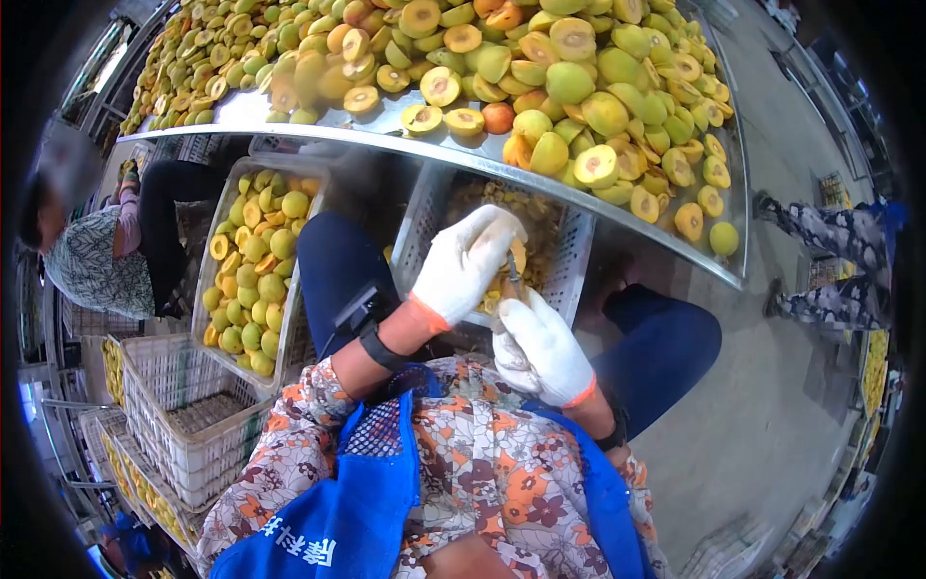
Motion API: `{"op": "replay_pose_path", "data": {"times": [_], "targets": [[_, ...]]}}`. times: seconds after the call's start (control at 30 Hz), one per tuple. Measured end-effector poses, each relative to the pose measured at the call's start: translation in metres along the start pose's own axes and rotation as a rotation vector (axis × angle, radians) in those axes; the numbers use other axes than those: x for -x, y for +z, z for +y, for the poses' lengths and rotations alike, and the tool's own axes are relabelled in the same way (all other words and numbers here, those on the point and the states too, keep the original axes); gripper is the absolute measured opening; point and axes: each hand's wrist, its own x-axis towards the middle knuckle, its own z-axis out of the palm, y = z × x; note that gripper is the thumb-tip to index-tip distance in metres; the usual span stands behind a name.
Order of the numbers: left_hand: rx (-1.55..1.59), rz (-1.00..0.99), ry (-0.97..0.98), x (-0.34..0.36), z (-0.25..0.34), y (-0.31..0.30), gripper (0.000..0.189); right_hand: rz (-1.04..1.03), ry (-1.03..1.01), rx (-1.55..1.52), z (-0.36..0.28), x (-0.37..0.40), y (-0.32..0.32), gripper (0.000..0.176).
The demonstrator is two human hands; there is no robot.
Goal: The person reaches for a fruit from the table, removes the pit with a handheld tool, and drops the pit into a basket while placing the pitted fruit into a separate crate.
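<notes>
White gloves cover both hands, which are close together over a grey crate (415,227) between the knees. My left hand (471,262) is closed around an orange fruit piece (518,256), held at its fingertips. A thin metal tool (513,273) touches the piece from below. My right hand (542,349) is closed on this tool, its handle hidden in the fingers. Below the hands, the crate holds cut yellow fruit pieces (526,207). Beyond them, halved and whole green-yellow fruit (569,84) lies heaped on a metal table (386,142).
A crate full of fruit (256,270) stands at the left, with a white crate (183,439) nearer and lower. A seated person (96,251) is at the far left. Another person's patterned legs (834,261) show at the right. The metal table edge runs ahead of the knees.
</notes>
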Motion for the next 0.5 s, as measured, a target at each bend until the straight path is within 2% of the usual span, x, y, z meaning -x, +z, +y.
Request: {"op": "replay_pose_path", "data": {"times": [0.1,0.17,0.23,0.3,0.33,0.43,0.5], "targets": [[-0.132,0.008,-0.024,0.0,0.006,0.0,0.03,0.006,0.003,0.009,0.001,-0.003,0.001,0.01],[-0.037,-0.16,-0.069,-0.006,0.005,-0.009,0.026,0.038,0.055,0.054,0.004,-0.001,-0.002,0.009],[-0.01,-0.134,-0.03,0.001,0.0,-0.008,0.026,-0.033,0.105,0.013,0.002,0.0,-0.009,0.013],[0.131,-0.128,-0.017,0.007,-0.001,-0.007,0.028,-0.349,0.23,-0.281,0.002,0.001,-0.013,0.02],[0.183,-0.165,-0.022,0.006,0.0,-0.009,0.03,-0.37,0.268,-0.342,0.006,0.0,-0.017,0.028],[0.291,-0.312,0.006,0.002,0.008,-0.018,0.034,-0.496,0.272,-0.428,0.007,-0.004,-0.018,0.029],[0.224,-0.348,0.134,-0.003,0.002,-0.024,0.034,-0.519,0.295,-0.432,0.008,-0.006,-0.019,0.033]]}}
